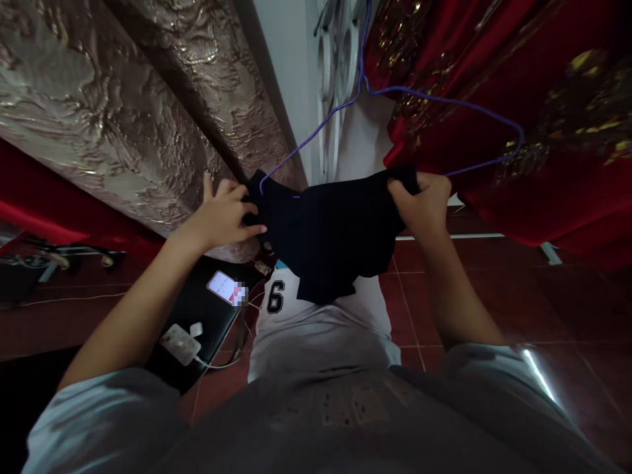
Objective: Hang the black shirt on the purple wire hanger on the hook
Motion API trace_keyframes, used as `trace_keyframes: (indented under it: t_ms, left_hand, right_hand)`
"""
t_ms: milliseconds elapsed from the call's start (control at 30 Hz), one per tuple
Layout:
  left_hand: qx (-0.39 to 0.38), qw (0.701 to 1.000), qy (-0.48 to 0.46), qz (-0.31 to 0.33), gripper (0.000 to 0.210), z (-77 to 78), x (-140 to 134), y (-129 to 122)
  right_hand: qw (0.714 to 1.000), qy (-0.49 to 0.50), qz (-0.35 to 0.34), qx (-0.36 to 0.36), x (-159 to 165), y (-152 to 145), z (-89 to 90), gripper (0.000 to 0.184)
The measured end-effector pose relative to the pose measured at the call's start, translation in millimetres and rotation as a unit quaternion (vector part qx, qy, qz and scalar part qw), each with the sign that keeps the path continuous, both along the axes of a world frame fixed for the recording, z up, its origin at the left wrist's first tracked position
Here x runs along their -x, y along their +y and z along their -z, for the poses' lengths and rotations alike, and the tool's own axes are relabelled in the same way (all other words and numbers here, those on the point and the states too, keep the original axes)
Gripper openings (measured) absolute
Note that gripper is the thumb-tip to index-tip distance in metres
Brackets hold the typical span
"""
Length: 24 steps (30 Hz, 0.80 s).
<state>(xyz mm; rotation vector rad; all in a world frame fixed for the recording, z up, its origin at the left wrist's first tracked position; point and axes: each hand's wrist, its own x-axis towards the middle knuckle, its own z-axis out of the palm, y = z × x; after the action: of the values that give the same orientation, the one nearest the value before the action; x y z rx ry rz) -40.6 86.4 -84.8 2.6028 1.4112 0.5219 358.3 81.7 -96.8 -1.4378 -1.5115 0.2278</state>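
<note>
A dark, nearly black garment (340, 224) is stretched between my two hands in front of my body. My left hand (222, 214) is at its left edge, thumb on the cloth, some fingers bent at the edge and the little finger sticking out. With thumb in front and fingers behind, my right hand (424, 201) pinches the upper right corner. A purple wire hanger (316, 131) hangs above; its left end goes into the garment near my left hand. The hanger's right side stays outside the cloth, its lower wire running behind my right hand.
A patterned beige curtain (162, 118) hangs at the left, red cloth with gold decoration (494, 79) at the right. On a black surface at lower left lie a lit phone (224, 286) and a white charger-like block (180, 343) with a cable. Red tiles (444, 296) cover the floor.
</note>
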Motion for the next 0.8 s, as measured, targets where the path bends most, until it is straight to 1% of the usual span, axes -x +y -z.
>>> trace_keyframes:
  t_ms: [100,167,233,300,367,400,467,500,567,600,667,700,767,800]
  left_hand:
    - [-0.101,0.995,-0.004,-0.009,0.022,-24.9,1,6]
    - [-0.119,0.992,-0.025,-0.014,0.015,-34.3,-5,10]
    - [-0.107,0.991,-0.077,-0.006,0.014,-35.0,-13,17]
    - [-0.085,0.983,-0.161,0.012,0.009,-30.7,-22,26]
    - [-0.07,0.963,-0.26,0.021,0.012,-27.9,-32,32]
    - [-0.07,0.951,-0.3,0.022,0.016,-28.8,-37,34]
    - [-0.091,0.938,-0.334,0.02,0.021,-35.9,-48,33]
    - [-0.11,0.938,-0.328,0.016,0.021,-41.6,-53,30]
    - [-0.126,0.946,-0.299,0.015,0.014,-54.8,-62,23]
    - [-0.122,0.95,-0.286,0.017,0.017,-60.8,-66,20]
    - [-0.097,0.961,-0.258,0.026,0.032,-69.2,-72,17]
    - [-0.084,0.968,-0.232,0.03,0.032,-70.8,-73,18]
    - [-0.07,0.983,-0.168,0.03,0.023,-69.3,-74,23]
    - [-0.065,0.987,-0.14,0.03,0.02,-66.9,-73,27]
  right_hand:
    - [1.0,0.015,-0.004,-0.013,2,1,2.6,0.043]
    - [0.999,0.033,-0.018,-0.031,5,1,5.7,0.035]
    - [0.997,0.06,-0.033,-0.032,8,1,10.1,0.035]
    - [0.995,0.089,-0.044,-0.015,13,1,15.4,0.039]
    - [0.991,0.115,-0.061,0.006,17,1,20.4,0.039]
    - [0.989,0.125,-0.075,0.019,18,1,22.3,0.037]
    - [0.983,0.14,-0.109,0.042,19,1,24.4,0.031]
    - [0.981,0.143,-0.124,0.051,20,1,24.6,0.029]
    - [0.979,0.135,-0.141,0.057,19,-2,23.5,0.028]
    - [0.98,0.125,-0.145,0.056,19,-4,22.2,0.027]
    - [0.981,0.094,-0.161,0.053,15,-10,18.4,0.024]
    - [0.981,0.078,-0.169,0.048,13,-13,15.7,0.02]
    - [0.986,0.047,-0.161,0.016,4,-19,9.0,0.013]
    - [0.989,0.036,-0.14,-0.016,-2,-21,5.1,0.021]
